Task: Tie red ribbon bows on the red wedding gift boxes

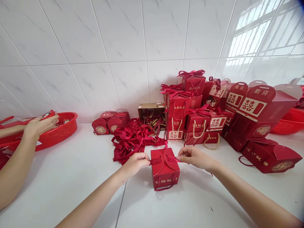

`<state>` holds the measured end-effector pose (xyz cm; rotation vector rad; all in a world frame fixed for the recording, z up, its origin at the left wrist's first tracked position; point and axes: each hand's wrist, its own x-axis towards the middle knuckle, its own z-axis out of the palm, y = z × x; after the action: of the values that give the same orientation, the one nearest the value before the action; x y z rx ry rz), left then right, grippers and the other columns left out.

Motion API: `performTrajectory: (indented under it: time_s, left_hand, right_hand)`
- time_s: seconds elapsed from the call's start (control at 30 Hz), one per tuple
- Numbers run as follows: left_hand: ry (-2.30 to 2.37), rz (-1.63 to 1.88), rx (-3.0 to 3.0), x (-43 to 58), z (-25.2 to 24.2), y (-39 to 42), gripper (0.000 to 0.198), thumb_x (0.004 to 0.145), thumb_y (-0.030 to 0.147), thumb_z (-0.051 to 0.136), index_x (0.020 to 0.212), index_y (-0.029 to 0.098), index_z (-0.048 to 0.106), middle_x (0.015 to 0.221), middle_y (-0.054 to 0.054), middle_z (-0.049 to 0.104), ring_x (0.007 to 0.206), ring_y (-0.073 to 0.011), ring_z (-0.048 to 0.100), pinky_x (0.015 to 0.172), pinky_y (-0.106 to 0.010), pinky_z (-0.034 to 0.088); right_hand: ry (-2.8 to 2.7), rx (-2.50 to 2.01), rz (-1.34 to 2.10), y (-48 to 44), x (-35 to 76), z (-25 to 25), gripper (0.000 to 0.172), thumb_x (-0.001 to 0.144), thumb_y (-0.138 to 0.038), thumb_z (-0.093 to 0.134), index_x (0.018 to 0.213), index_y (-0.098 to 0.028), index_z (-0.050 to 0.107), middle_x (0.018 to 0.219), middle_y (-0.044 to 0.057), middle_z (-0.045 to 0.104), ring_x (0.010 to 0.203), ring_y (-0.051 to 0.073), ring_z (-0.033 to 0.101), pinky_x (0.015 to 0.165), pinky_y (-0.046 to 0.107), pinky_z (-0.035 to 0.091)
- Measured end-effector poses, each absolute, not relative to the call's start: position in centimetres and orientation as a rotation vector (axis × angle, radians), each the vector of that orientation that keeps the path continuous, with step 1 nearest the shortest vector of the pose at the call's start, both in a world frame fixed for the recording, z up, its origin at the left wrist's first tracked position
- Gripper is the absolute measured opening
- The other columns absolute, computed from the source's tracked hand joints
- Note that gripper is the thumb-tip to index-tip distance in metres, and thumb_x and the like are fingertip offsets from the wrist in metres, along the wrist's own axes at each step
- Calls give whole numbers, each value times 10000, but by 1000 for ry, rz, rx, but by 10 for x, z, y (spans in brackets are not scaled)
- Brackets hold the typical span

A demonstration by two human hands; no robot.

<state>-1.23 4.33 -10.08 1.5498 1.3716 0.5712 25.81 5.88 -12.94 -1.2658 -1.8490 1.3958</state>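
A small red gift box (165, 177) with gold lettering and a cord handle stands upright on the white table in front of me. Its curved top flaps are folded over, and a red ribbon (156, 161) runs across the top. My left hand (137, 164) pinches one end of the ribbon at the box's left edge. At the right edge, my right hand (194, 157) pinches the other end between thumb and fingers. Just behind the box lies a tangled heap of loose red ribbons (130, 136).
Stacked red gift boxes (177, 107), several tied with bows, stand behind on the right. An open carton (151, 106) holds cords. Two closed boxes (101, 126) sit near the tiled wall. At left, a co-worker's hands (40, 125) hold something shiny over a red plastic basket (68, 126).
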Motion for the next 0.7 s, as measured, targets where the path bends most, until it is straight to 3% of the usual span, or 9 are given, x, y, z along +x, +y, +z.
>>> performTrajectory:
  time_s: [0.2, 0.33, 0.4, 0.53, 0.6, 0.7]
  left_hand:
    - [1379, 568, 1514, -24, -121, 46, 178, 663, 320, 511, 573, 192, 424, 581, 53, 352, 574, -121, 323, 545, -251, 232]
    - [1452, 642, 1518, -34, -141, 53, 81, 607, 235, 438, 549, 200, 393, 577, 36, 389, 596, -146, 393, 574, -268, 301]
    - [1513, 727, 1535, -40, -147, 56, 41, 608, 225, 427, 626, 204, 458, 647, 16, 469, 661, -173, 454, 611, -282, 342]
    - [1644, 977, 1551, -50, -143, 48, 241, 680, 249, 435, 914, 225, 489, 932, -29, 533, 889, -209, 502, 731, -295, 389]
    - [1640, 1001, 1579, -50, -137, 36, 187, 730, 286, 438, 895, 224, 502, 885, -22, 533, 855, -202, 510, 727, -291, 391]
    - [1520, 684, 1669, -42, -132, 15, 220, 798, 347, 417, 804, 209, 588, 638, 15, 486, 631, -174, 483, 607, -277, 360]
  right_hand:
    - [-1809, -1206, 1441, 55, 257, -150, 463, 816, -627, 526, 723, -174, 501, 581, -72, 289, 522, 73, 228, 485, 222, 191]
    - [-1808, -1206, 1365, 55, 260, -158, 465, 805, -621, 544, 710, -168, 505, 601, -59, 341, 558, 82, 295, 518, 225, 243]
    - [-1809, -1234, 1304, 55, 262, -163, 453, 792, -616, 560, 734, -168, 529, 613, -49, 393, 565, 91, 341, 530, 232, 280]
    - [-1652, -1397, 911, 52, 268, -168, 412, 795, -563, 569, 976, -196, 523, 858, 26, 547, 752, 161, 494, 650, 279, 397]
    - [-1592, -1443, 722, 47, 270, -164, 345, 833, -530, 520, 947, -205, 511, 935, 52, 556, 841, 189, 499, 707, 302, 405]
    - [-1809, -1456, 803, 35, 270, -155, 322, 890, -462, 426, 744, -201, 544, 720, 20, 540, 669, 167, 468, 604, 289, 365]
